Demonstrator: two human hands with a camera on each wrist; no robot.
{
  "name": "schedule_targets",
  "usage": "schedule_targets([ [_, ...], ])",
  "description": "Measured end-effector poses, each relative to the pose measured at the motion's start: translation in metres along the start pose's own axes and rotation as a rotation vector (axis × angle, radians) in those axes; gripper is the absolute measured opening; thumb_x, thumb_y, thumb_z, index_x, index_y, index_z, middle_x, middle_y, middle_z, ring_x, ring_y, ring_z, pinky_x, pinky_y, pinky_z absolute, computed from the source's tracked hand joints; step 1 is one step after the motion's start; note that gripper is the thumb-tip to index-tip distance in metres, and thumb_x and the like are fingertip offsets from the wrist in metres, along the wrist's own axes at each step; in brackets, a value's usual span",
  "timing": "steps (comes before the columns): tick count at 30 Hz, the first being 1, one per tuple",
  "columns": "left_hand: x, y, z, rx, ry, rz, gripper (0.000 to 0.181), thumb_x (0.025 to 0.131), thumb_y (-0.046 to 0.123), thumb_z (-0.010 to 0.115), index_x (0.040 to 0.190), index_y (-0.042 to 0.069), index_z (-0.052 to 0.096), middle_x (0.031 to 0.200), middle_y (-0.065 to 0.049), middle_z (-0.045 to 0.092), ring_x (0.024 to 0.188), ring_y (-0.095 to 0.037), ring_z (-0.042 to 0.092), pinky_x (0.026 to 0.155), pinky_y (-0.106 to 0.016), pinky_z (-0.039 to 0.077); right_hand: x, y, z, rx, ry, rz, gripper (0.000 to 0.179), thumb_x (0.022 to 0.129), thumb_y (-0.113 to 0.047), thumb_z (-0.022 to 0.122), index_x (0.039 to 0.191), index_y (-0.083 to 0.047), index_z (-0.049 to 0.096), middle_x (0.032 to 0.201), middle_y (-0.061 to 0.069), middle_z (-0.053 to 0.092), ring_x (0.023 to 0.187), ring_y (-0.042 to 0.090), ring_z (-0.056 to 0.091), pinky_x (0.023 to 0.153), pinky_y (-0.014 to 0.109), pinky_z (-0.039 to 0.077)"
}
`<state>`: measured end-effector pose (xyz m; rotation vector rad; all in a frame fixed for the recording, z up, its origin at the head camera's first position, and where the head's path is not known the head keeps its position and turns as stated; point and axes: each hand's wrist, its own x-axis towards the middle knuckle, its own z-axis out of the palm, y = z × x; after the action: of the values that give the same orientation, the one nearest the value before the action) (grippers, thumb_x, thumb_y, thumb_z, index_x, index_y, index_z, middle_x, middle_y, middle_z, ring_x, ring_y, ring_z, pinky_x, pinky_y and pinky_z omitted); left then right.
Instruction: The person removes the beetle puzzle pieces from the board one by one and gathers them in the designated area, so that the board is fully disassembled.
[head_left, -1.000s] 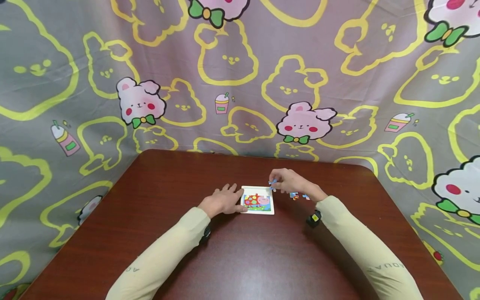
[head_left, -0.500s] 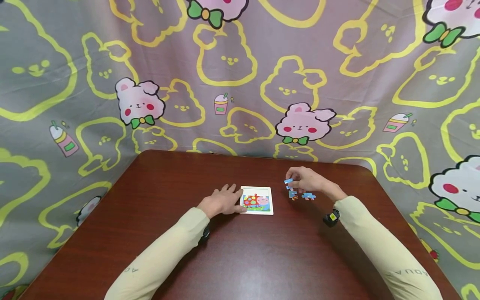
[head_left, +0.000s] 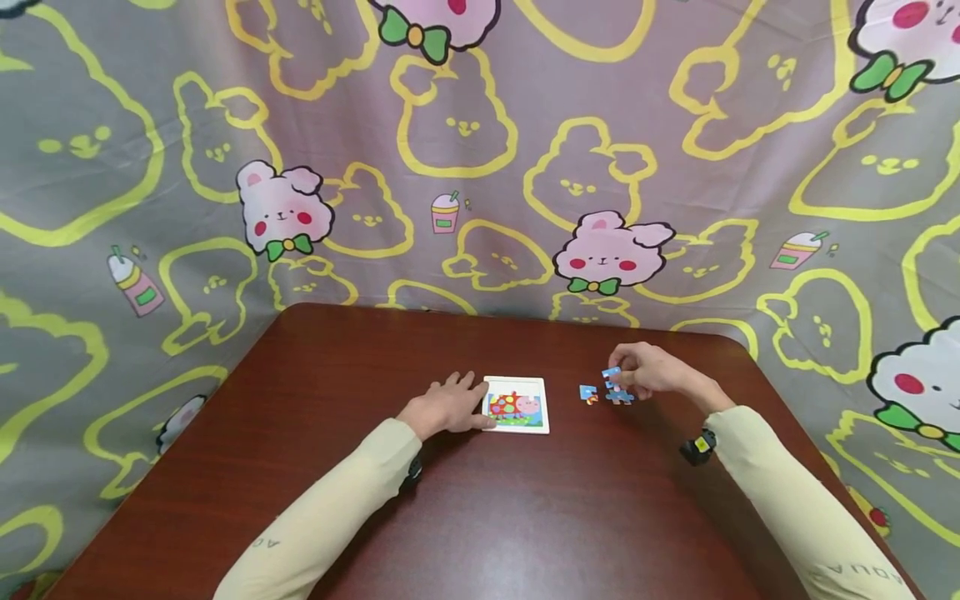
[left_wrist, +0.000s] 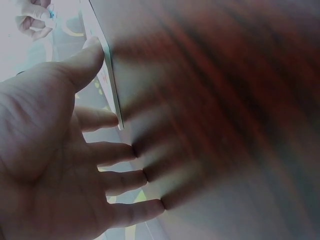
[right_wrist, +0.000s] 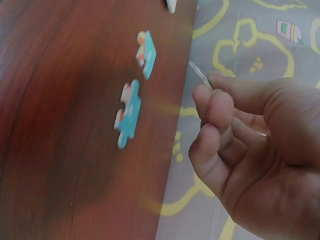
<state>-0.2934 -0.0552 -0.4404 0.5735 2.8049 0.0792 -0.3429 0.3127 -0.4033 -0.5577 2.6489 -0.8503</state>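
Observation:
A white puzzle tray (head_left: pixel 516 379) lies on the table, its lower part filled with a red spotted, pink-faced animal picture and its top strip bare white. My left hand (head_left: pixel 446 407) rests at its left side with fingers spread. In the left wrist view the thumb and index fingertip touch the tray edge (left_wrist: pixel 113 82), and the other fingertips stand on the table. Right of the tray, my right hand (head_left: pixel 651 369) pinches a blue jigsaw piece (head_left: pixel 611 376) above the table, seen edge-on in the right wrist view. Two loose jigsaw pieces, one left (head_left: pixel 587 392) and one below (head_left: pixel 621 399), lie near it.
The dark red-brown wooden table (head_left: pixel 465 517) has rounded far corners. Behind and beside it hangs a grey cloth (head_left: pixel 345 200) printed with yellow outlines and pink rabbits. Each wrist bears a small black camera (head_left: pixel 699 447).
My right hand has moved right, from the tray's top right corner to over the loose pieces, still pinching a blue jigsaw piece. The left hand stays at the tray.

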Motion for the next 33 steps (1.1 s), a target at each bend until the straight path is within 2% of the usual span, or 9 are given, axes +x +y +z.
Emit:
schedule_targets([
  [3,-0.001,-0.002,0.001,-0.007,-0.001,-0.005,0.08,0.093,0.062,0.051,0.157,0.021,0.026,0.164,-0.012,0.02,0.151,-0.038,0.019,0.117,-0.058,0.026,-0.003,0.005,-0.001,0.015,-0.006,0.032,0.013,0.095,-0.015,0.065,0.102,-0.005,0.059,0.081,0.023,0.066,0.046,0.019,0.054,0.048,0.033,0.05],
  [7,-0.002,0.0,-0.001,-0.003,-0.002,-0.005,0.081,0.093,0.062,0.052,0.157,0.02,0.026,0.164,-0.013,0.02,0.151,-0.038,0.019,0.117,-0.058,0.026,-0.008,0.014,-0.004,0.02,-0.005,0.058,0.014,0.095,-0.016,0.064,0.104,-0.006,0.059,0.081,0.022,0.067,0.046,0.019,0.055,0.049,0.034,0.051],
  [13,-0.001,0.001,-0.004,0.007,0.007,-0.004,0.081,0.093,0.062,0.052,0.157,0.02,0.025,0.164,-0.013,0.02,0.151,-0.038,0.019,0.116,-0.058,0.027,-0.008,0.025,-0.007,0.017,-0.017,0.058,0.015,0.097,-0.014,0.062,0.107,-0.004,0.058,0.078,0.02,0.065,0.049,0.02,0.058,0.051,0.035,0.053],
  [20,-0.001,0.001,-0.002,0.002,-0.013,0.0,0.081,0.093,0.063,0.051,0.157,0.02,0.025,0.164,-0.013,0.019,0.151,-0.038,0.018,0.117,-0.058,0.026,-0.01,0.038,-0.008,0.015,-0.04,0.076,0.015,0.096,-0.009,0.061,0.107,0.0,0.057,0.074,0.013,0.064,0.054,0.019,0.058,0.053,0.034,0.052],
  [33,0.0,0.0,0.0,0.004,-0.002,0.002,0.081,0.093,0.063,0.051,0.157,0.021,0.025,0.164,-0.013,0.02,0.151,-0.038,0.019,0.116,-0.058,0.027,-0.017,0.05,-0.01,0.005,-0.097,0.087,0.011,0.097,-0.005,0.057,0.102,0.004,0.054,0.069,0.01,0.063,0.052,0.016,0.058,0.05,0.031,0.052],
])
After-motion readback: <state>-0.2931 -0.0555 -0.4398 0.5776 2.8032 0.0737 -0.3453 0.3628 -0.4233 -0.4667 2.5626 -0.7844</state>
